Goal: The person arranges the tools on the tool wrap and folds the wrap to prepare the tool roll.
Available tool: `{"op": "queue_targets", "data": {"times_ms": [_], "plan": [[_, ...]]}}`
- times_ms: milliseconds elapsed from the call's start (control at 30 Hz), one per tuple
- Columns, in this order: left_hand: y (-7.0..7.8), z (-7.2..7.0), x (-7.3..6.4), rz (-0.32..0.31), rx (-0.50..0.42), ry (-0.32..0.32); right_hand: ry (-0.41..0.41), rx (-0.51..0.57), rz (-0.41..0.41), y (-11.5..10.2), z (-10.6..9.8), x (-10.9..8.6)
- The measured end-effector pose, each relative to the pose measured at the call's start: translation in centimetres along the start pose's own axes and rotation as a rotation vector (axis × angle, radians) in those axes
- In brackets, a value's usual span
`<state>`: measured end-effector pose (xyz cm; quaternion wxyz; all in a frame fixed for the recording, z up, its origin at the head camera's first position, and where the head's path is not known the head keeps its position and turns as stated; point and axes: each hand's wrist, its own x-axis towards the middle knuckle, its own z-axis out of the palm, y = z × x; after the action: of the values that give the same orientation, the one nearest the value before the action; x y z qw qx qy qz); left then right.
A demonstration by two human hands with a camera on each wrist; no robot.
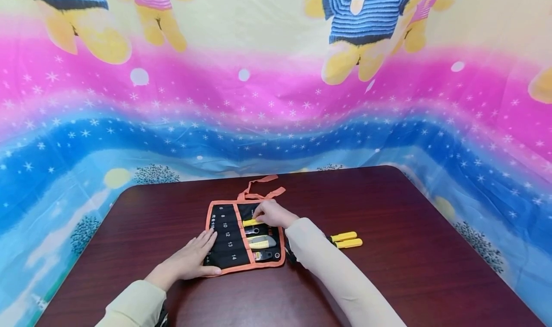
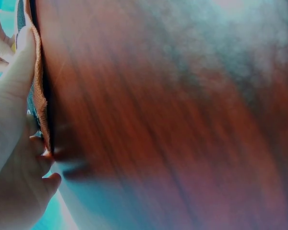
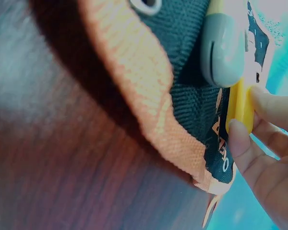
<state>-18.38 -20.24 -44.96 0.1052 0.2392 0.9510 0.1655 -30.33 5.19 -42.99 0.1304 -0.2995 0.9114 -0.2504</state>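
Note:
A black tool pouch with orange trim (image 1: 226, 238) lies unfolded on the table, numbers printed down its left part. My left hand (image 1: 194, 257) rests on the pouch's left edge, fingers straight and thumb at the near corner. Between thumb and fingers, my right hand (image 1: 273, 214) pinches a yellow handle (image 3: 240, 108) whose other end is in a pocket at the upper right; the kind of tool is hidden. Below it, a yellow-and-grey utility knife (image 1: 262, 242) sits in a pocket. A dark tool with a hanging hole (image 1: 264, 255) fills the lowest pocket.
Two yellow-handled tools (image 1: 348, 243) lie on the dark wooden table (image 1: 414, 269) right of the pouch, partly behind the right forearm. Orange tie straps (image 1: 258, 188) stretch from the pouch's far edge. A printed curtain (image 1: 276, 92) hangs behind the table.

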Motion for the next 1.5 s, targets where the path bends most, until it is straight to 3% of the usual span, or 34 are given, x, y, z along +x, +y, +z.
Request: {"op": "queue_targets", "data": {"times_ms": [500, 867, 1100, 1500], "plan": [[0.0, 0.0, 0.0, -0.017, -0.003, -0.006, 0.016, 0.024, 0.040, -0.5, 0.4, -0.1], [0.3, -0.1, -0.1, -0.018, -0.001, 0.001, -0.006, 0.101, 0.052, -0.1, 0.1, -0.3], [0.3, -0.2, -0.1, -0.013, 0.005, 0.007, 0.033, 0.121, -0.010, 0.0, -1.7, -1.1], [0.2, -0.1, -0.1, -0.016, 0.002, 0.004, 0.126, 0.170, -0.054, -0.2, -5.3, -4.7]]}}
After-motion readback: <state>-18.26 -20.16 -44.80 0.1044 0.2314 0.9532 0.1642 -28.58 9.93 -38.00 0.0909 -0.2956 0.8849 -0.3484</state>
